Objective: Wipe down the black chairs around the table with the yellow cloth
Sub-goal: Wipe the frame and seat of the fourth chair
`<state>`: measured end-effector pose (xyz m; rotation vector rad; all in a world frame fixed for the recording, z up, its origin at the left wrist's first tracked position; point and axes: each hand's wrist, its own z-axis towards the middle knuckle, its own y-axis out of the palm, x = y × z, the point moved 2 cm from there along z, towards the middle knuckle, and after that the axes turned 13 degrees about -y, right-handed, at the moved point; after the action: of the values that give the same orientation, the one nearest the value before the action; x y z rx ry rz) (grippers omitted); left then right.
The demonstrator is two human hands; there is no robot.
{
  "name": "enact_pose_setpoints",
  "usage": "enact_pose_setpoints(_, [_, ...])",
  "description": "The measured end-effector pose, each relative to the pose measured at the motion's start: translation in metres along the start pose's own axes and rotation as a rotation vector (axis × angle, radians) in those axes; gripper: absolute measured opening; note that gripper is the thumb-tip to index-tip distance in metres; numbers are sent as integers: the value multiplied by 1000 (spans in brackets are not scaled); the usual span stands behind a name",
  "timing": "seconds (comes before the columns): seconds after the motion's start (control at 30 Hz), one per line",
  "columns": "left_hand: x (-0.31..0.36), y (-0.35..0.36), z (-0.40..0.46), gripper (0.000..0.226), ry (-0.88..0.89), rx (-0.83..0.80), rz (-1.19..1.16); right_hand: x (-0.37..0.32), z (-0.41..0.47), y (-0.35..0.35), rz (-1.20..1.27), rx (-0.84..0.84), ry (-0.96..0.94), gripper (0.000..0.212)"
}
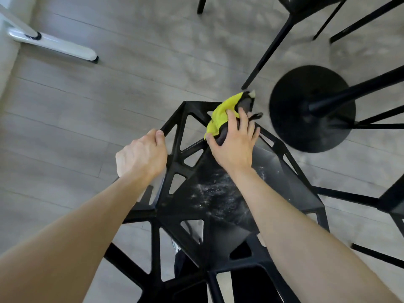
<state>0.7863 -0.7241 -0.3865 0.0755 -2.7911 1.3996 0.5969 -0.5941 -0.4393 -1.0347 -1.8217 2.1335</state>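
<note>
A black chair [185, 136] with an open triangular lattice frame stands right below me. Its seat [218, 193] carries white dusty smears. My left hand [142, 156] grips the chair's upper left edge, fingers curled over the rim. My right hand [234, 143] holds the yellow cloth [223, 114], which has a dark grey side, and presses it onto the far rim of the chair.
The round black table base [301, 127] and its pole rise at the right. Another black chair [290, 9] stands at the top right, and more chair legs [349, 195] run along the right edge. A white floor-cleaner head [65, 48] lies at the upper left on the grey wood floor.
</note>
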Motion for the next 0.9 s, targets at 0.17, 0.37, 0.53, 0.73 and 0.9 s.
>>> enact_pose_setpoints(0.17, [-1, -2, 0, 53, -2, -18, -26, 6, -4, 13, 47, -8, -105, 63])
enact_pose_setpoints(0.37, [2, -6, -4, 54, -9, -56, -66, 0, -59, 16, 145, -322, -562, 56])
enact_pose_setpoints(0.53, [6, -10, -12, 49, -2, -59, -39, -15, -33, 15, 123, 17, -1, 63])
enact_pose_setpoints(0.73, [-20, -35, -18, 45, -26, -356, -225, -62, -70, 16, 334, -335, -474, 64])
enact_pose_setpoints(0.9, [-48, -32, -22, 63, 63, -177, 21, -71, 17, 4, 292, 177, -136, 53])
